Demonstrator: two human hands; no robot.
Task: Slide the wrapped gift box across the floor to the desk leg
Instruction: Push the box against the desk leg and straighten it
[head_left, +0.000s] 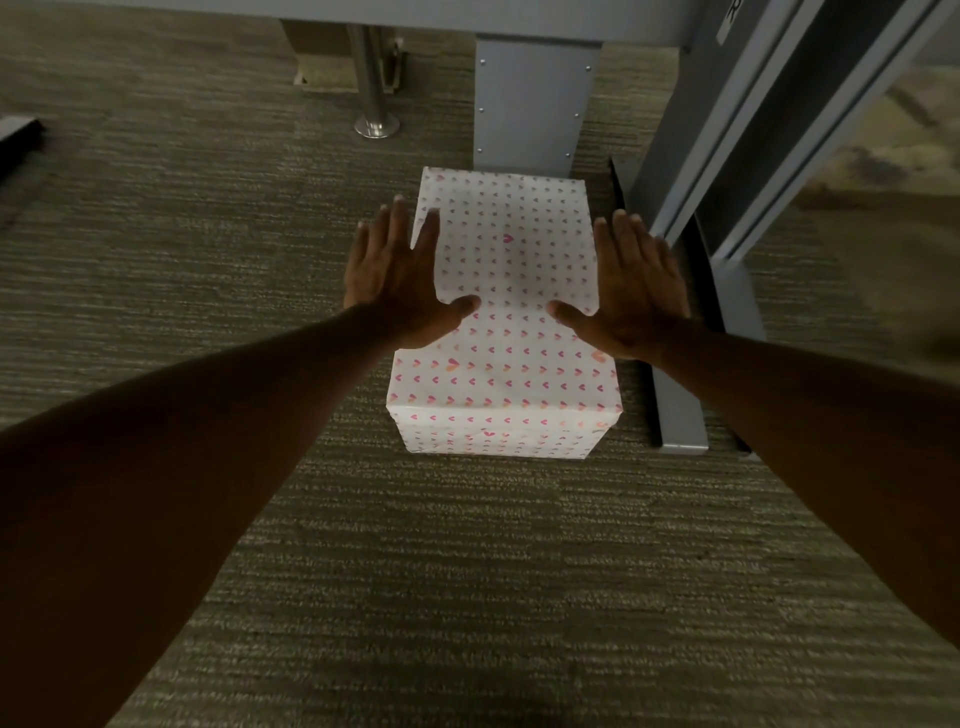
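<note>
A wrapped gift box (506, 317), white paper dotted with small pink and orange hearts, sits on the carpeted floor (208, 260) in the middle of the frame. Its far end lies against or just short of the base of a wide grey desk leg (530, 104) at the upper centre; whether the two actually touch cannot be told. To the right of the box a flat grey metal foot (680, 405) runs along the floor, just beside the box's right side, under a tall grey frame (753, 130) in the upper right.

Both arms reach in from the lower corners. The left hand (397, 280) is spread flat, fingers straight and pointing up the frame, over the left edge of the box top, its thumb lying across the paper. The right hand (631, 291) mirrors it at the right edge, thumb pointing inward over the paper. Neither grip is closed on anything: both are wide, palms down, holding nothing. Whether the palms press on the paper or hover just above cannot be told.

A round chrome post (375, 104) with a disc foot stands on the carpet at upper centre-left, well apart from the box. A dark object (18, 140) shows at the left edge.
</note>
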